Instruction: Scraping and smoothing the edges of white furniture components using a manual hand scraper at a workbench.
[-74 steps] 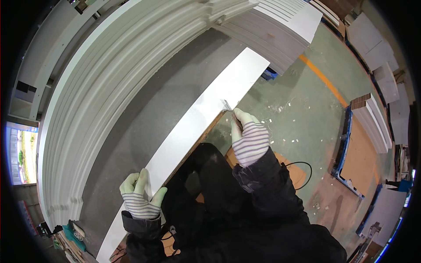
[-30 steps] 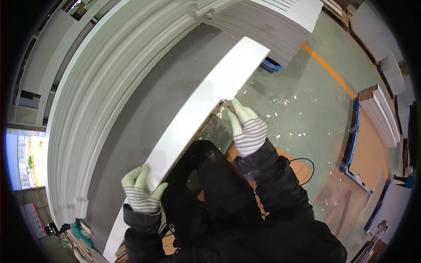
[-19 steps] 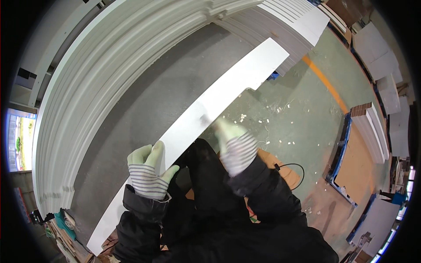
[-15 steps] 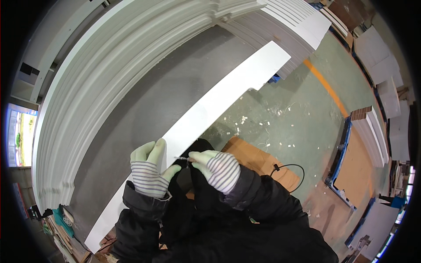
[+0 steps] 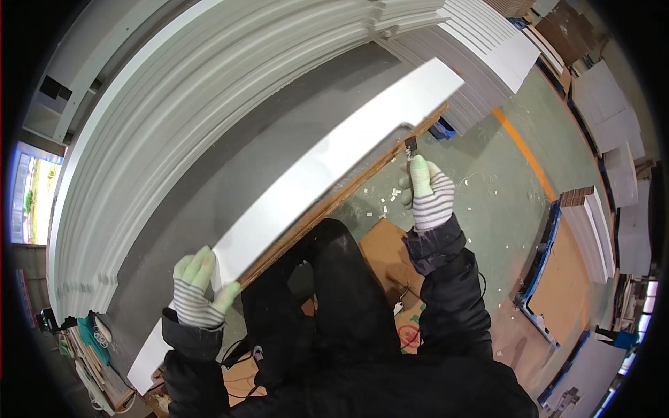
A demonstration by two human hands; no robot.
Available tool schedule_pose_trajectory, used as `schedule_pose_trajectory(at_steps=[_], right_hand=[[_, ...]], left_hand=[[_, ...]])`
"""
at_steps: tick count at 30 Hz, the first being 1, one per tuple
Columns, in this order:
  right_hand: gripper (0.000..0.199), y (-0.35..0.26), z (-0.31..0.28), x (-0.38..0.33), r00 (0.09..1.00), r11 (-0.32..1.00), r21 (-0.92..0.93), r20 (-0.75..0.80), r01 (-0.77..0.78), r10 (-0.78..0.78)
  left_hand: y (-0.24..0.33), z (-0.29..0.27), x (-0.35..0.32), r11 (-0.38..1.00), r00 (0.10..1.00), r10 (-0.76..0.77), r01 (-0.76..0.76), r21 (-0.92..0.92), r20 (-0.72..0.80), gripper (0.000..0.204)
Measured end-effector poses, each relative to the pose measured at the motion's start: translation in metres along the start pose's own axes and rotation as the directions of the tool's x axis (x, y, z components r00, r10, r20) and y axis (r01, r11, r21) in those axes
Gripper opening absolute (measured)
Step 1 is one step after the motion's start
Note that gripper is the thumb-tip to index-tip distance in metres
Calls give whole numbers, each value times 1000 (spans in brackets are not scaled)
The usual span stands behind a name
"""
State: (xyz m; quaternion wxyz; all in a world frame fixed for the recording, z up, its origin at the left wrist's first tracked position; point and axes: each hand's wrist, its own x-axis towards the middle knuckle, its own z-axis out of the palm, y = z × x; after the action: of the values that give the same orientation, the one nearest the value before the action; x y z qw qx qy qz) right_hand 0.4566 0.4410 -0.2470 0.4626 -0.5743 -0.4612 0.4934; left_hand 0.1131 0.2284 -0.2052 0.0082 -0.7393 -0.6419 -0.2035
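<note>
A long white board (image 5: 327,157) runs slantwise in front of me, tilted so its brown, bare lower edge shows, with a notch towards the far right end. My left hand (image 5: 200,294), in a pale glove with a striped cuff, is closed around the near part of the board, fingers over the white face and thumb at the brown edge. My right hand (image 5: 431,193), gloved alike, is closed on a small tool with a dark flat tip (image 5: 410,144). That tip is at the brown edge near the notch; the fingers hide its handle.
Stacked white moulded panels (image 5: 188,83) curve along the left and far side of a grey surface (image 5: 174,258). Small white scraps and brown cardboard (image 5: 390,251) lie on the green floor. At the right, white-faced boards (image 5: 592,230) stand beside a blue-edged pallet (image 5: 536,279).
The board has tilted, bringing its brown edge into view. My right hand has moved far along the board to the right with the tool; my left hand has shifted nearer and left.
</note>
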Motion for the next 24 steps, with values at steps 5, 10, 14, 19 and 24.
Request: schedule_pose_trajectory(at_steps=[5, 10, 14, 19, 24], right_hand=[[43, -7, -6, 28, 996, 991, -121, 68, -57, 65], [37, 19, 2, 37, 989, 949, -300, 135, 95, -57], [28, -3, 33, -23, 955, 964, -255, 296, 71, 8], [34, 4, 77, -77, 741, 882, -323, 670, 343, -43], [43, 5, 33, -12, 983, 987, -155, 182, 30, -1]], left_hand=[[4, 2, 3, 998, 998, -58, 59, -26, 31, 64], [8, 0, 0, 995, 999, -35, 38, -90, 35, 66], [7, 2, 1, 996, 999, -27, 29, -90, 29, 66], [10, -1, -1, 997, 998, -38, 40, -65, 42, 70], [13, -5, -12, 998, 997, -68, 67, 11, 35, 68]])
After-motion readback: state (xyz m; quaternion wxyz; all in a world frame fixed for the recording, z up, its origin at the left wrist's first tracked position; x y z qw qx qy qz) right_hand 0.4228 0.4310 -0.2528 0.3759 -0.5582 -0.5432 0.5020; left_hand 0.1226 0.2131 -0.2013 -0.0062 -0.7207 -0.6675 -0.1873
